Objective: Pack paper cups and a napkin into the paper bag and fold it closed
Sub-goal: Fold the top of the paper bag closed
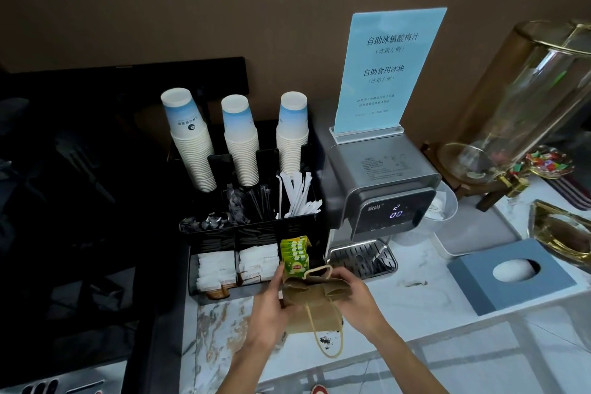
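Low over the near edge of the white marble-patterned counter (415, 307), both hands hold a flat brown kraft paper bag (311, 307) between them. The left hand (271, 307) grips the bag's left edge, thumb on top and fingers curled beneath; the right hand (351, 293) pinches the folded upper right part, fingers curled over the fold. One twisted paper cord handle (326, 342) dangles from the bag toward the person, a second loop (318, 270) stands up at the far edge. Just beyond the bag, almost touching it, sits a black plastic condiment organiser (224, 235); its front compartments carry white sugar sachets (217, 269) and green tea-bag packets (295, 257), which lie immediately behind the left thumb. Mid compartments hold white wrapped straws (299, 195) and dark stirrers. At the back of the organiser stand three upside-down stacks of white-and-blue paper cups (241, 141). To the right, near the right hand, sits a grey countertop water dispenser (383, 189) with its drip tray, a blue printed sign (388, 70) on top. Farther right, well apart from the hands, a grey-blue tissue box (511, 275) shows a white napkin (514, 270) in its opening. Beyond it stands a clear glass beverage dispenser (527, 99).
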